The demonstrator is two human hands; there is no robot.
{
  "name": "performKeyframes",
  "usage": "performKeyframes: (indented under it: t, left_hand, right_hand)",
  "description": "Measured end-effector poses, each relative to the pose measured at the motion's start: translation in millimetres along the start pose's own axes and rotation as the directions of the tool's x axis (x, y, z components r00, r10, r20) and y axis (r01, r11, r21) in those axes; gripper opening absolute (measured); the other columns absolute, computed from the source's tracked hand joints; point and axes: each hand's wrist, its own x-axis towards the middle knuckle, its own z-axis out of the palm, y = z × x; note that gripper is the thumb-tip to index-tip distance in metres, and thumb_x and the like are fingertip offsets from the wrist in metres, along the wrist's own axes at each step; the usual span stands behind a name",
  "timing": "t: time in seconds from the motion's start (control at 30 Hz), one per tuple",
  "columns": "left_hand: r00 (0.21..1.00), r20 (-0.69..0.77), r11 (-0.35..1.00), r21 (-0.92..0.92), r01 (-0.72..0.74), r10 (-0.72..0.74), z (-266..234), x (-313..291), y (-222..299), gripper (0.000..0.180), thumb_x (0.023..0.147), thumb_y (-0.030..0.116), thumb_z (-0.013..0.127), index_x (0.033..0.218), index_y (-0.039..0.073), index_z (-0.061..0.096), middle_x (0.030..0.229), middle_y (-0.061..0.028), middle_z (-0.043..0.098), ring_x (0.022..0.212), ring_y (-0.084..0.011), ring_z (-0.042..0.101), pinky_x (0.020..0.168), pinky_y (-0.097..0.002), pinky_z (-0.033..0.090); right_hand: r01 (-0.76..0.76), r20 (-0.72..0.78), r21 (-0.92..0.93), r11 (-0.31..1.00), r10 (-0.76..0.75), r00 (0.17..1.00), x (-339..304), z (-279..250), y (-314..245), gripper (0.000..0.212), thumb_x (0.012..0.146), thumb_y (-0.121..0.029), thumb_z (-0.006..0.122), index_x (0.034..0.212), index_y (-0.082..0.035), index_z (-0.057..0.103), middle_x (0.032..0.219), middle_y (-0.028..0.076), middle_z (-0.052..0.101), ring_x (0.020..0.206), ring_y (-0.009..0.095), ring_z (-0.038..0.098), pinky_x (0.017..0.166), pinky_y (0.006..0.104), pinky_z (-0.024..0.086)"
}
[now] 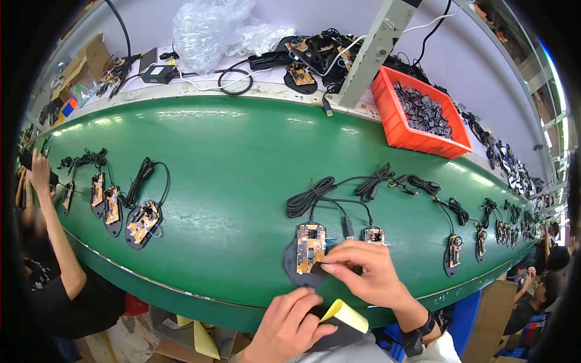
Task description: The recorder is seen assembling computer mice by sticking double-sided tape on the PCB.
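Observation:
My right hand [366, 272] pinches a small black pad [319, 268] between thumb and forefinger. It holds the pad at the lower right edge of a tan circuit board [311, 242], which sits on a dark mouse base [292, 263] with a coiled cable. My left hand [287, 327] is closed, just below that base, on a black sheet with yellow backing [346, 316] that curls up at one corner. Beyond my right hand lies a second mouse board [374, 235], partly hidden by my fingers. Black coiled cables [311, 196] stretch across behind both boards.
The green conveyor belt [200, 181] carries more mouse boards to the left [143, 224] and right [452, 251]. An orange bin [393, 124] of small dark parts stands at the back right, beside a metal post [372, 54]. Co-workers sit at both sides, one arm [57, 224] reaching in at left.

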Motion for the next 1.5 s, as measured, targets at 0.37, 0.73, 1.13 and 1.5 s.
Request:
performKeyframes:
  t: [0.37,0.73,1.13,1.5]
  left_hand:
    - [1.0,0.02,0.942,0.334,-0.025,0.019,16,-6,-8,0.05,0.104,0.045,0.064,0.073,0.007,0.053,0.122,-0.0161,0.072,0.1,-0.0273,0.071,0.076,-0.0428,0.05]
    - [0.999,0.027,0.937,0.346,-0.04,0.032,16,1,-8,0.052,0.105,0.045,0.062,0.073,0.005,0.053,0.126,-0.0177,0.071,0.084,-0.0244,0.065,0.072,-0.0395,0.049]
    - [0.998,0.041,0.941,0.335,-0.055,0.044,13,3,-9,0.052,0.105,0.044,0.063,0.072,0.005,0.053,0.122,-0.0177,0.072,0.083,-0.0236,0.064,0.07,-0.0387,0.048]
    - [0.998,0.068,0.925,0.378,-0.038,0.013,18,6,-9,0.055,0.103,0.043,0.066,0.066,0.004,0.054,0.129,-0.0136,0.071,0.079,-0.0228,0.054,0.07,-0.0378,0.044]
  right_hand:
    - [-0.043,0.077,-0.132,0.99,0.054,0.996,8,2,1,0.013,0.094,0.0,0.074,0.107,0.001,0.075,0.094,0.012,0.073,0.078,0.025,0.07,0.068,0.0344,0.055]
    - [0.034,0.015,-0.146,0.989,-0.032,0.999,3,6,5,0.014,0.094,0.001,0.074,0.107,0.001,0.075,0.096,0.012,0.072,0.079,0.026,0.071,0.068,0.0349,0.056]
    - [-0.029,-0.016,-0.138,0.99,0.027,0.999,3,5,1,0.012,0.089,0.003,0.077,0.101,0.001,0.077,0.093,0.01,0.076,0.078,0.022,0.071,0.066,0.033,0.055]
    - [-0.026,-0.045,-0.227,0.974,0.016,0.999,-1,11,-2,0.013,0.088,0.002,0.077,0.101,-0.001,0.078,0.09,0.009,0.073,0.079,0.023,0.072,0.066,0.0338,0.056]
